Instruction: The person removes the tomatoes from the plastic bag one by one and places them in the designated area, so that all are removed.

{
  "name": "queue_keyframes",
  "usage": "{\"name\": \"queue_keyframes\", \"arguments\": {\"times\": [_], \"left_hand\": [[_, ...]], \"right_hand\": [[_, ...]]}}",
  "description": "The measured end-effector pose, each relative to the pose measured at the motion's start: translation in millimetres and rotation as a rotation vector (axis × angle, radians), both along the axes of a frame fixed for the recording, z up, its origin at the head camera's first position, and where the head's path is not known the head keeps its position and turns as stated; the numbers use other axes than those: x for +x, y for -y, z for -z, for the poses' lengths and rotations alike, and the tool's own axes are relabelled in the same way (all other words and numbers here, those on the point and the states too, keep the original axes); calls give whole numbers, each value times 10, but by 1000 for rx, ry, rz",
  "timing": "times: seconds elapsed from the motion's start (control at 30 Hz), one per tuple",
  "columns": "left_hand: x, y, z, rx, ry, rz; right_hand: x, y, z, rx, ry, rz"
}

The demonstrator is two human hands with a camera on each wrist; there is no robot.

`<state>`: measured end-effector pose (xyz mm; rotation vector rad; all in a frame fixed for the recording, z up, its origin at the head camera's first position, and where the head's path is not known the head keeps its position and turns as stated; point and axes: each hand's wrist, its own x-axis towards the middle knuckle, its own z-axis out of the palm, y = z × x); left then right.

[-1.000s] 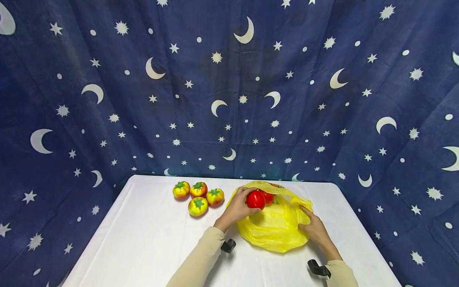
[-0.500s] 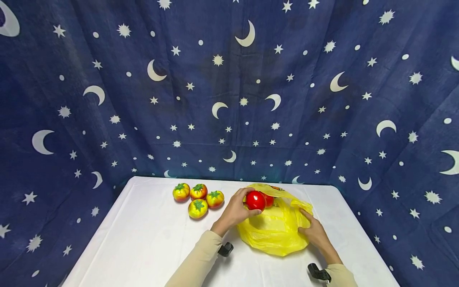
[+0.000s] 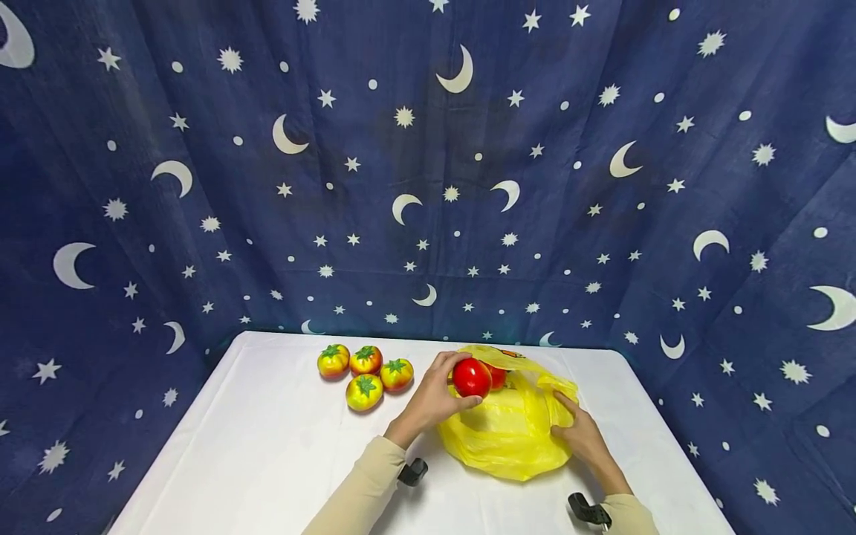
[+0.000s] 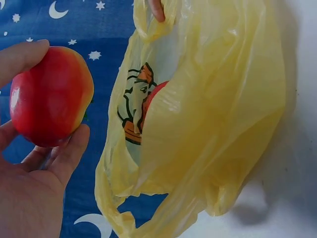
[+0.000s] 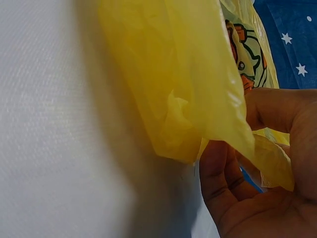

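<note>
In the head view my left hand holds a shiny red tomato at the mouth of a yellow plastic bag. The left wrist view shows thumb and fingers around this tomato, whose right side fades to yellow. A second red tomato sits just behind, inside the bag; only its edge shows past the bag's wall in the left wrist view. At the bag's right side, my right hand grips its edge, the thin plastic running between thumb and fingers.
Several yellow-red tomatoes with green leafy tops stand grouped left of the bag on a white-covered table. A dark blue curtain with moons and stars hangs behind. Black devices sit at both wrists.
The head view has shifted slightly. Both hands keep their holds on the tomato and the bag, with almost no movement between them.
</note>
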<state>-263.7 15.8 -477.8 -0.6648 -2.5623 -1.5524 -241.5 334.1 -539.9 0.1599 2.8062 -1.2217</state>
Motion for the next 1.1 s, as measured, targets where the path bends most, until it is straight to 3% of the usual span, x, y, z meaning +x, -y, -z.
{"name": "queue_keyframes", "arguments": {"times": [0.13, 0.3, 1.1], "left_hand": [[33, 36, -4, 14, -36, 10], [56, 103, -24, -2, -78, -33], [118, 436, -152, 134, -112, -57]], "right_hand": [[29, 14, 27, -1, 15, 9], [23, 31, 30, -5, 26, 12], [44, 25, 38, -3, 40, 15]]}}
